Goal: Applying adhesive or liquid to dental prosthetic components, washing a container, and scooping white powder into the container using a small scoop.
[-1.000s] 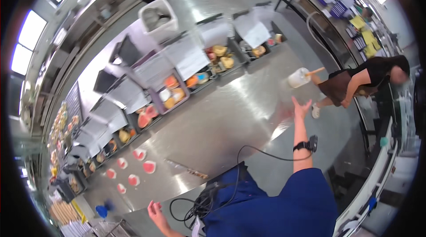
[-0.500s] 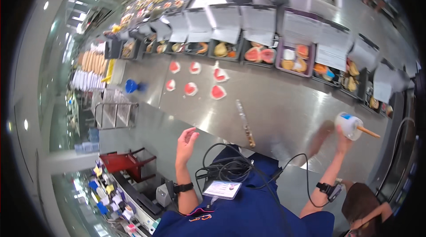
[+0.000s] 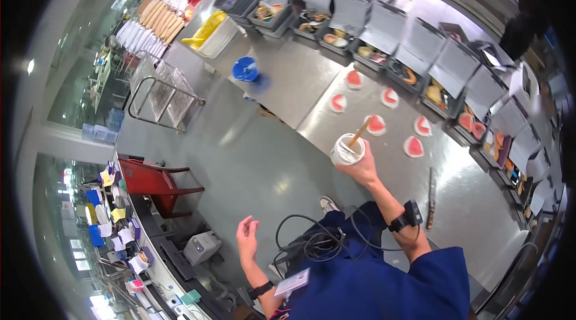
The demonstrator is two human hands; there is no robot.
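My right hand (image 3: pixel 362 170) is wrapped round a small white tub (image 3: pixel 342 155), held near the front edge of the steel table (image 3: pixel 318 122). A wooden stick (image 3: pixel 360 131) leans out of the tub, and whitish material shows inside. Away from the table, over the floor, my left hand (image 3: pixel 246 237) has its fingers loosely bent and apart, holding nothing. Several pink pieces with white rims, such as one piece (image 3: pixel 375 125) just beyond the tub, lie in two rows. To their right a long thin tool (image 3: pixel 431 198) with a brownish handle lies on the table.
Grey bins (image 3: pixel 441 93) with papers and coloured pieces line the table's back. A blue cup (image 3: pixel 245 69) and a white bin with yellow cloth (image 3: pixel 211 35) stand farther left. A wire cart (image 3: pixel 168 95) and a red chair (image 3: pixel 159 182) are on the left.
My right hand has carried the tub from the table's right end leftward, to beside the pink pieces. The view has turned left, showing more floor. My left hand remains free.
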